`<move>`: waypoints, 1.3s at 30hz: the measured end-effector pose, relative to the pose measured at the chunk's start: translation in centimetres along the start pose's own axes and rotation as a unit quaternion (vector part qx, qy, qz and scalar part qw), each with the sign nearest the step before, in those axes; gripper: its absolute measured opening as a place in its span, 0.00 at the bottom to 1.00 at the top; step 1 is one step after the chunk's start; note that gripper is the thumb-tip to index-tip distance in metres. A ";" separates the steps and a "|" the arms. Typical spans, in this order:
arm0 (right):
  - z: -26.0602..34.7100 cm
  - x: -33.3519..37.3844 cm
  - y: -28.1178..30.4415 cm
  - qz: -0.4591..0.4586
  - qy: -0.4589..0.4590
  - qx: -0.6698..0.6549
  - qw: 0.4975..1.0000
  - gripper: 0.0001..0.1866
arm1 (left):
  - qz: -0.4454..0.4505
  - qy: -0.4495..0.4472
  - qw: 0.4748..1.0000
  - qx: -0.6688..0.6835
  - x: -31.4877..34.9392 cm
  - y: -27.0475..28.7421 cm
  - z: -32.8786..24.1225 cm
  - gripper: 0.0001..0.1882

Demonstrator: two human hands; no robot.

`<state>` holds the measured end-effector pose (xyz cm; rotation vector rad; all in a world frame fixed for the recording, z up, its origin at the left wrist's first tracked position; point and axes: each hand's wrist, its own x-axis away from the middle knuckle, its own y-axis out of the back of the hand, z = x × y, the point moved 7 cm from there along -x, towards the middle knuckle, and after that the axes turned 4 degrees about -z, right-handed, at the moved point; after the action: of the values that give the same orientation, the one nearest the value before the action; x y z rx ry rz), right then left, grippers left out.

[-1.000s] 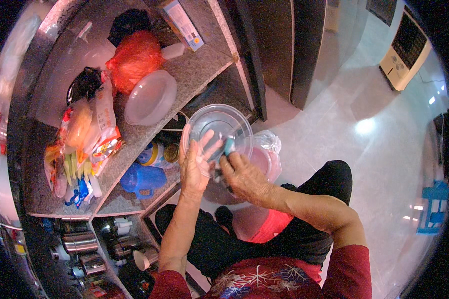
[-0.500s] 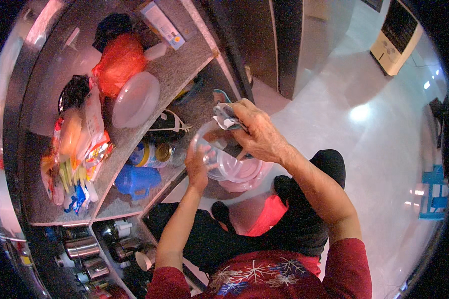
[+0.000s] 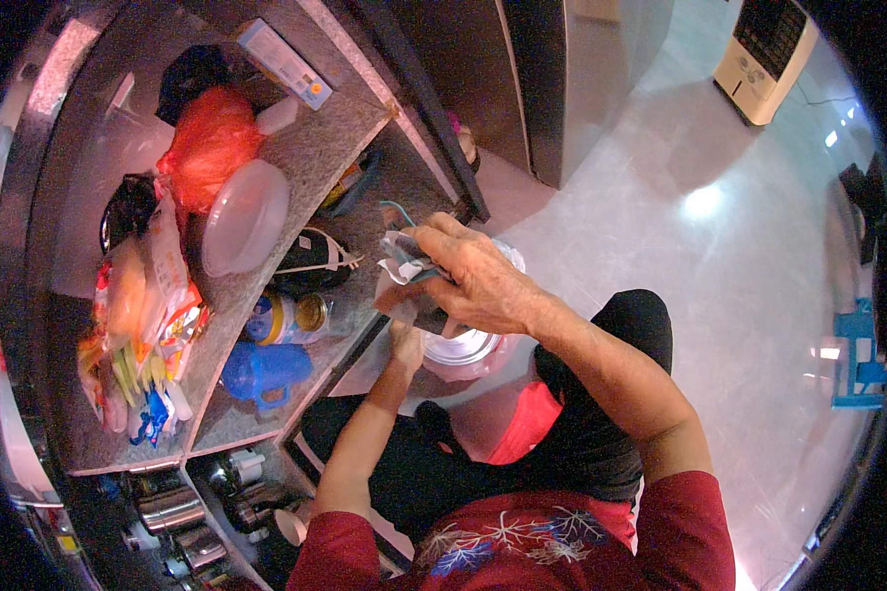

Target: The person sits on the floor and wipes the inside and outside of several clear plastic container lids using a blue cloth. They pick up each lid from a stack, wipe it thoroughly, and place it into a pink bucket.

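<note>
My right hand (image 3: 478, 276) is closed on a crumpled plastic packet (image 3: 401, 264), silvery grey with a brownish lower part and a thin teal strip on top. The packet hangs over a round clear plastic container (image 3: 463, 349), which stands low in front of my knees. My left hand (image 3: 406, 345) is at the container's left side, just below the packet. Its fingers are mostly hidden behind the packet, so their grip does not show.
Left stands an open cabinet. Its shelf (image 3: 310, 163) bears a red plastic bag (image 3: 212, 148), a clear round lid (image 3: 246, 219) and several food packets (image 3: 143, 305). Lower are a blue jug (image 3: 266, 372), a jar (image 3: 310, 313) and steel pots (image 3: 172, 509). An air cooler (image 3: 765, 59) stands far right.
My right hand and the packet have moved left and slightly down, over the container. My left hand, earlier spread on the clear container's side, has dropped lower, its fingers now mostly covered.
</note>
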<state>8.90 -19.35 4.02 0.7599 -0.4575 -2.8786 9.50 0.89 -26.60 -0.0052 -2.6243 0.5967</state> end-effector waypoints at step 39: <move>-1.0 -0.9 0.5 -0.019 -0.022 -0.002 1.000 0.25 | -0.149 -0.320 0.735 -0.578 0.5 -2.3 -4.9 0.34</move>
<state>10.17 -19.93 3.79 0.7142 -0.4462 -2.9362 11.30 0.83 -21.49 0.2729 -3.0274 -1.4324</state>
